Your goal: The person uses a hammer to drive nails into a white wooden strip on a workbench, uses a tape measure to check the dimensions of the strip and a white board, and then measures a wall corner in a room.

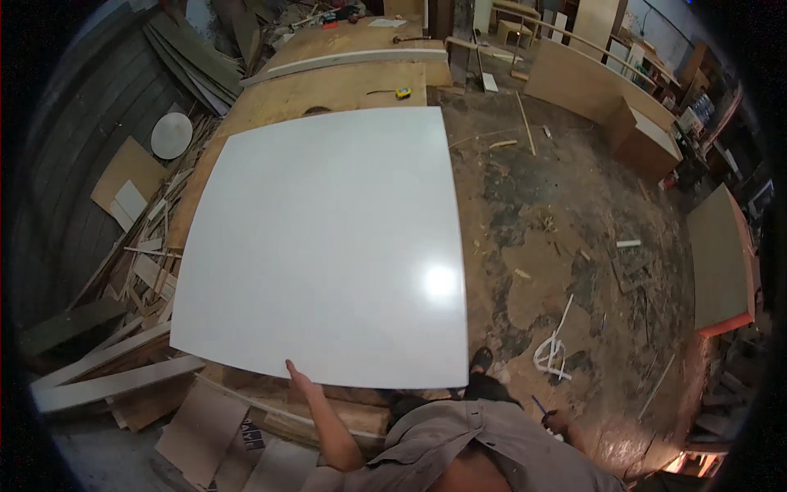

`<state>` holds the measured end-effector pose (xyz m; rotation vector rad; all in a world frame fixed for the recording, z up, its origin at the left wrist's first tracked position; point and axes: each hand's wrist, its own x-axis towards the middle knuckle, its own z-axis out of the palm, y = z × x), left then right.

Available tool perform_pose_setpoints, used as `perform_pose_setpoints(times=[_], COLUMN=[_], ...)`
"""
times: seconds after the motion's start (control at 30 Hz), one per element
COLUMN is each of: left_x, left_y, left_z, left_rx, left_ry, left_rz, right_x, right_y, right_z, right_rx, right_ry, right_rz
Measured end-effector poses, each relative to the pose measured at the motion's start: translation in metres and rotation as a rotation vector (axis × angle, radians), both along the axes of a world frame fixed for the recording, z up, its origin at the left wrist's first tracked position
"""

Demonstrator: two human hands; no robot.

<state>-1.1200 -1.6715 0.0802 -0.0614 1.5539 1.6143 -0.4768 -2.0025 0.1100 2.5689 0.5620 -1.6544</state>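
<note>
A large white panel (328, 230) with a glossy top lies over the wooden workbench. My left hand (301, 380) grips its near edge, thumb on top; the other fingers are hidden beneath. Low at my right side, away from the panel, my right hand (557, 422) is closed on a thin blue pen-like stick (539, 405). Beyond the panel's far edge, a yellow tape measure (402, 93) rests on the bench top (361, 98) with some of its blade out.
A long pale strip (344, 59) crosses the bench's far part. Wood offcuts (147, 271) and boards (123, 381) pile up on the left. Scraps, including a tangled white strip (557, 357), litter the floor to the right. A brown box (643, 139) and a panel (721, 262) stand farther right.
</note>
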Motion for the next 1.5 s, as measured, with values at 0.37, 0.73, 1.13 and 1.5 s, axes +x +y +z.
perform_pose_setpoints(times=[0.37, 0.73, 1.13, 1.5], left_x=[0.127, 0.278, 0.441, 0.568], left_y=[-0.026, 0.033, 0.398, 0.698], left_z=[-0.042, 0.03, 0.0, 0.032], left_rx=[-0.057, -1.12, -0.285, 0.006], left_ry=[0.288, 1.374, 1.537, 1.233], left_rz=[0.073, -0.106, -0.408, -0.808], right_x=[0.213, 0.332, 0.279, 0.394], right_y=[0.037, 0.108, 0.406, 0.639], right_z=[-0.065, -0.104, -0.08, -0.05], right_rx=[0.263, 0.299, 0.695, 0.684], right_ry=[0.002, -0.67, -0.439, -0.377], right_rz=[-0.225, -0.134, -0.072, -0.294])
